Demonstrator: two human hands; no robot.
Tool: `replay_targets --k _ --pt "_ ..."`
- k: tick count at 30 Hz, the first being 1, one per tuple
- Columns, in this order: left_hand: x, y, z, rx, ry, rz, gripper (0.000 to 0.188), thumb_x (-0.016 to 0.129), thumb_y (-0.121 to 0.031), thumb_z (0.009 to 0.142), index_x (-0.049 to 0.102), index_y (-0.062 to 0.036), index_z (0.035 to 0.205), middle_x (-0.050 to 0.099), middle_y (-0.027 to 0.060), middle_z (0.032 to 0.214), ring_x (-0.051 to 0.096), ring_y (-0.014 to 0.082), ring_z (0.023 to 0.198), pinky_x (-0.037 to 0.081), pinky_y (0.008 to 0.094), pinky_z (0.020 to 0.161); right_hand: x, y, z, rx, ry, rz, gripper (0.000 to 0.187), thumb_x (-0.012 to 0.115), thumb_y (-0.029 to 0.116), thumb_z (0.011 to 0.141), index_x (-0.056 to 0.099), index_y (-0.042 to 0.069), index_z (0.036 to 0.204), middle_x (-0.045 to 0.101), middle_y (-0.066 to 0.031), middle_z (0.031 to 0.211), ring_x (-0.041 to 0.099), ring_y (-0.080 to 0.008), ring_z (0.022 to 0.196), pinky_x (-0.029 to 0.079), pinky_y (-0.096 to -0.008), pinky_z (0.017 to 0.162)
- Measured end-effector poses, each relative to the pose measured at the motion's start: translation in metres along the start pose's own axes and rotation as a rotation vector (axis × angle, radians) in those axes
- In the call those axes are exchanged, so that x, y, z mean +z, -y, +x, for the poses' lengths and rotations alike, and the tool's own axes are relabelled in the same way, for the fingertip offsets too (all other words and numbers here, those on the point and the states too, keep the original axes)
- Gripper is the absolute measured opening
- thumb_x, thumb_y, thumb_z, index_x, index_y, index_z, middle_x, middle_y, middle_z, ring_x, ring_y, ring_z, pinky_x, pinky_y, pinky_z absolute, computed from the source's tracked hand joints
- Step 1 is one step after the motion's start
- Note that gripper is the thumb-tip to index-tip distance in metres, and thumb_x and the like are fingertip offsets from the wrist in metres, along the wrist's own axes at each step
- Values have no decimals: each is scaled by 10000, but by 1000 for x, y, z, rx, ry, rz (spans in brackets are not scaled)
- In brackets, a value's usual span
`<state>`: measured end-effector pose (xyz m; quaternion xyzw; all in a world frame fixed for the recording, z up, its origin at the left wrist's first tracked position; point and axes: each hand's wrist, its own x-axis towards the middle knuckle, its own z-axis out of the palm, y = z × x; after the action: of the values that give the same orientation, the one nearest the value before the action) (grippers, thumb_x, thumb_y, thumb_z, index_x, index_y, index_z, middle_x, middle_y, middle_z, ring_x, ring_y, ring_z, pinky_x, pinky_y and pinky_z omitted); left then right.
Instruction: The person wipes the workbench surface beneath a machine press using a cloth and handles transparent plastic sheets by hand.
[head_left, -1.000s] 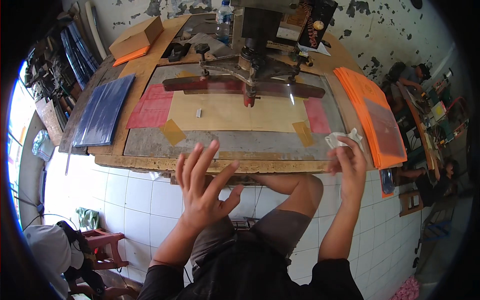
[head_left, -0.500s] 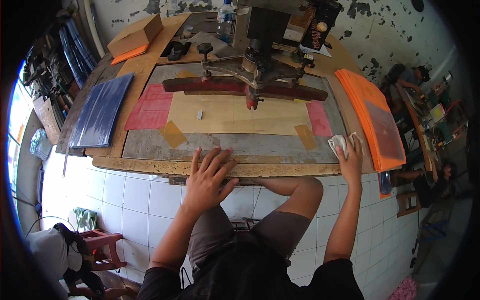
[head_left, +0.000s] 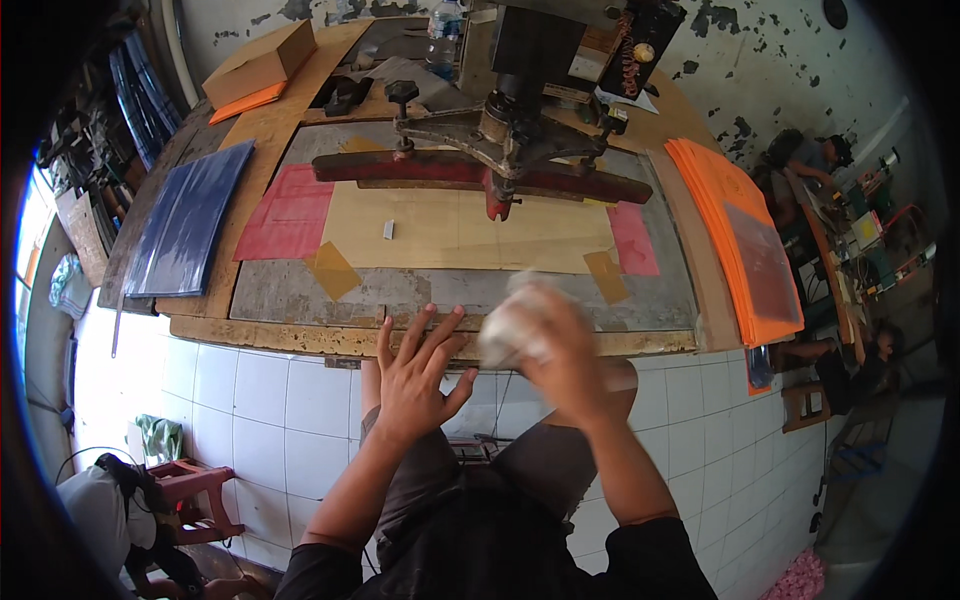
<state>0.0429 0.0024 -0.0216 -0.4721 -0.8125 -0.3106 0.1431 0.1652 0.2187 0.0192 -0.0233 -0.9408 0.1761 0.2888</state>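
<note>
The left hand has its fingers spread, their tips over the front edge of the desk. Just to their right, the blurred right hand has its fingers curled around a white cloth; whether the cloth touches the desk cannot be told. Beyond both sets of fingers lies a yellow sheet, below a red bar. Orange folders lie well to the fingers' right.

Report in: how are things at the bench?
Left hand spread at bench edge. Right hand, blurred, holding white cloth. Red bar hides some of yellow sheet.
</note>
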Motion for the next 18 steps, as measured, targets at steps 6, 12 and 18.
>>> replay_targets --k 6,12,18 --pt "1 3 -8 -12 -47 34 329 773 -345 943 712 -176 1219 600 -24 1629 488 273 1545 161 584 1323 -12 -69 30 227 -6 -217 410 789 171 964 697 142 1363 539 -143 1603 488 -402 1504 414 -568 1217" --pt "7 6 -7 6 -60 32 332 785 -373 943 729 -182 1209 609 -33 1620 500 261 1533 170 569 1318 5 -87 49 400 21 -345 331 700 184 1055 689 99 1375 474 -214 1651 409 -434 1572 366 -571 1276" --pt "5 7 -9 -8 -42 33 343 786 -387 945 739 -195 1226 619 -38 1609 500 245 1532 184 542 1318 16 -27 72 -170 323 189 343 680 125 1053 687 86 1393 503 -210 1621 412 -413 1573 357 -532 1300"
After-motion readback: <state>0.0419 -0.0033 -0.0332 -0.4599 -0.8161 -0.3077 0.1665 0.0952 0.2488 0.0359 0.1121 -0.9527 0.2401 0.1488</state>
